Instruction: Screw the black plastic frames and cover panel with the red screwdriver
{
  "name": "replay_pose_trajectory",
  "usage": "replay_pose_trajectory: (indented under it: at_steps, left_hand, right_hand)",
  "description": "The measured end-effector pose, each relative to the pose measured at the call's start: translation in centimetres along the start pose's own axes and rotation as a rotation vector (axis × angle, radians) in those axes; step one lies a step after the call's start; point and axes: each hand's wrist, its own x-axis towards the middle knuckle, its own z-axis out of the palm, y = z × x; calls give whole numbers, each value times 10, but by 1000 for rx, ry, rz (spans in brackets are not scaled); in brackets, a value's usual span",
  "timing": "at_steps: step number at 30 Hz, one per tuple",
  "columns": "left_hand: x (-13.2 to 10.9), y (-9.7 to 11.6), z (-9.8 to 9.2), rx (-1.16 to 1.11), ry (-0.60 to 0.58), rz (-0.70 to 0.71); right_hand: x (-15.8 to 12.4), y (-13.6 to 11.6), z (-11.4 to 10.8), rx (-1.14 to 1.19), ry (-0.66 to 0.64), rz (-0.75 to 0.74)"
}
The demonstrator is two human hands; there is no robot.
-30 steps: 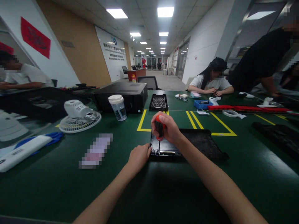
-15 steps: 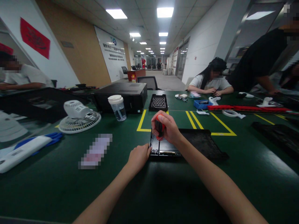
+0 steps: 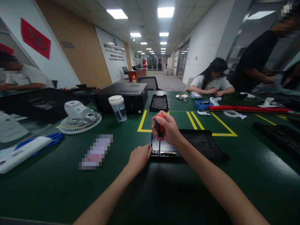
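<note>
My right hand (image 3: 167, 126) is wrapped round the red and black handle of a screwdriver (image 3: 159, 132). The screwdriver stands upright, its thin shaft reaching down to the near left part of a flat black panel (image 3: 201, 143). Shiny metal shows on that left part; my right hand and forearm cover some of the panel. At the panel's left edge, my left hand (image 3: 140, 157) presses with its fingers curled against the rim. Whether the screwdriver's tip sits in a screw is too small to tell.
Left of my hands are a blurred-out flat item (image 3: 96, 152), a white fan (image 3: 79, 118) and a lidded cup (image 3: 118, 107). Beyond lie a black box (image 3: 124, 93) and a black tray (image 3: 159, 103). A blue bin (image 3: 202, 104) stands near a seated person (image 3: 212, 79); another dark panel (image 3: 278, 137) lies right.
My hands and the screwdriver stay in nearly the same place. At the right, the person in black has shifted, with their arm raised off the table.
</note>
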Motion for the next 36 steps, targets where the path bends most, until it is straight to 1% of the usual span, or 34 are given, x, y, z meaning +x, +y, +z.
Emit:
replay_pose_trajectory:
  at_steps: [11,20,30,36]
  left_hand:
    - [-2,4,-6,-5,-46,-31]
    - [-2,2,-3,-11,-16,-8]
    - [0,1,-1,-4,-23,-12]
    - [1,-1,2,-1,2,1]
  right_hand:
    - [-2,-4,3,-63,15,-14]
    - [-3,-3,5,-113,73,-41]
    - [-3,-5,7,-190,166,-60]
    - [-5,-5,8,-230,213,-61]
